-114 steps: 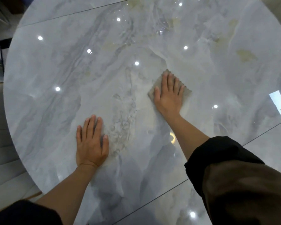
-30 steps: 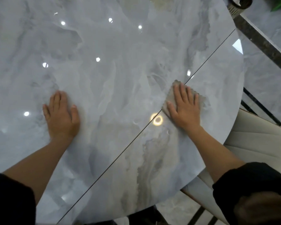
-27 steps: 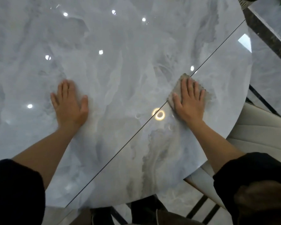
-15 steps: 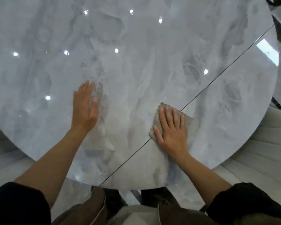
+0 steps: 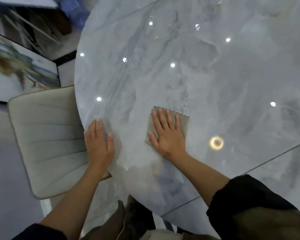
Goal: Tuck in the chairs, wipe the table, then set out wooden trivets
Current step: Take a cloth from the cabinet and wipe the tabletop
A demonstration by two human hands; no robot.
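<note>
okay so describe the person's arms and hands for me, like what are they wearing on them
Both hands are bare: the left hand and right hand show no gloves, rings or watch. The forearms are uncovered. The dark, black-looking sleeves are pushed up toward the elbows, the right sleeve bunched in a thick cuff, the left sleeve barely in view.

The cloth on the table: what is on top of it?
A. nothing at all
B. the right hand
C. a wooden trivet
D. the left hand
B: the right hand lies flat with spread fingers on the beige cloth, pressing it to the marble table, while the left hand rests bare near the table's edge.
</note>
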